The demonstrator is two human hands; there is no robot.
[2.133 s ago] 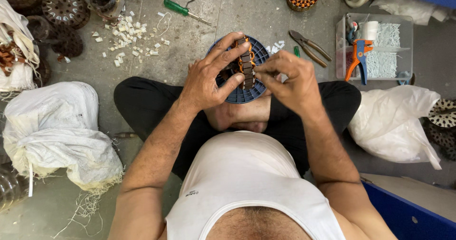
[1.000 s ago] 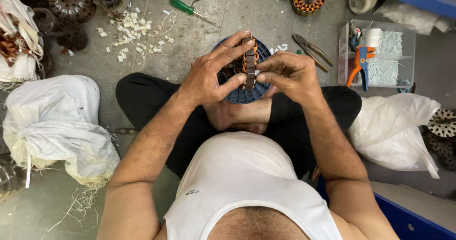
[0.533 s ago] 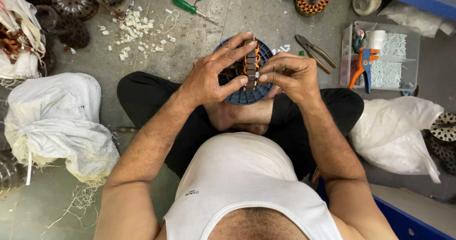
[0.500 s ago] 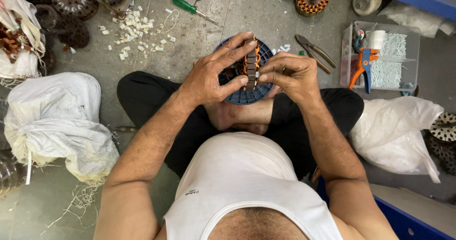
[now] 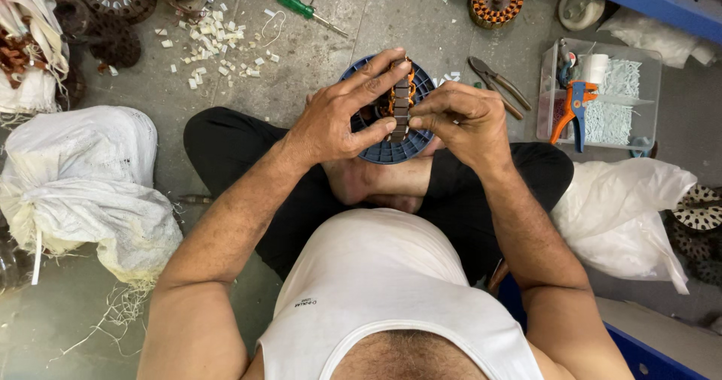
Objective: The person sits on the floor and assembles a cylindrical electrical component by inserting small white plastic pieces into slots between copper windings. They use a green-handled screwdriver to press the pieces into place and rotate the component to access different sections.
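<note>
Head view showed both hands up over the lap, barely moved since a moment ago, so the work stayed on one spot. Left hand (image 5: 335, 120) gripped the blue ring (image 5: 391, 150); right hand (image 5: 462, 120) pinched the stator (image 5: 401, 105). Pliers (image 5: 496, 86) lay near on the floor

Blue ring (image 5: 391, 152), green-handled screwdriver (image 5: 308, 11), white sacks (image 5: 83, 184)

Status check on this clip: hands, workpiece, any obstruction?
Left hand and right hand both gripping motor stator over blue round holder. Nothing blocking.
</note>
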